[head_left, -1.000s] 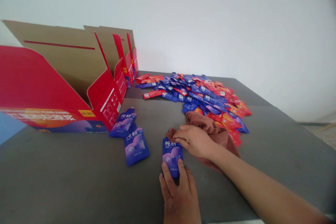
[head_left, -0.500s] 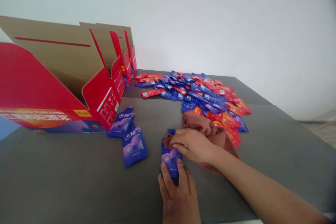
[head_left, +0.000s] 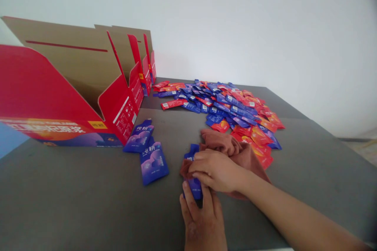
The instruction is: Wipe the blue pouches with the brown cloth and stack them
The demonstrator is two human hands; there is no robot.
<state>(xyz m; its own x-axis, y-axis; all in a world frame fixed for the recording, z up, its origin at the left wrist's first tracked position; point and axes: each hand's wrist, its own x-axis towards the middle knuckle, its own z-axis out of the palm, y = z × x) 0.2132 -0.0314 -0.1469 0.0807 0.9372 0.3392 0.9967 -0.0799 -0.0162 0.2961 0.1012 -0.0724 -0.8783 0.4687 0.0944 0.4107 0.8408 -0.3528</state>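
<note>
A blue pouch [head_left: 194,190] lies flat on the dark table, printed with purple fruit shapes. My left hand [head_left: 202,219] rests with fingers spread, its fingertips on the pouch's lower end. Bunched in my right hand [head_left: 216,170] is a reddish-brown cloth [head_left: 224,141], one corner of it pressed on the middle of the same pouch. The rest of that cloth trails to the right under my wrist. Left of my hands lie two more blue pouches, the nearer one [head_left: 153,163] overlapping the farther one [head_left: 139,137].
Open red cardboard boxes [head_left: 116,113] stand in a row along the left side, flaps up. A big heap of blue and red pouches [head_left: 232,104] covers the table's back right. A pale wall [head_left: 220,19] rises behind the table [head_left: 103,200].
My right hand has drawn the cloth corner down the pouch, toward my left hand, uncovering some of its upper part. My left hand stays on the lower end. The view has shifted slightly.
</note>
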